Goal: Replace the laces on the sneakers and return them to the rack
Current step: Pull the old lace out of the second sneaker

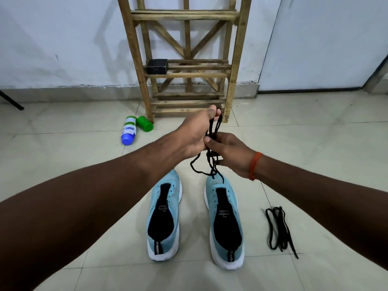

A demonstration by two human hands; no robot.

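Head: lace (210, 126) in L hand (195, 133), R hand (228, 152), over R sneaker (225, 217)

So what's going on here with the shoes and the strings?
A person is relacing sneakers. The left hand and right hand hold a black lace above the toe of the right sneaker. It and the left sneaker stand on the tiled floor, neither laced yet. A second black lace lies on the floor beside them, and the wooden rack stands against the wall behind.
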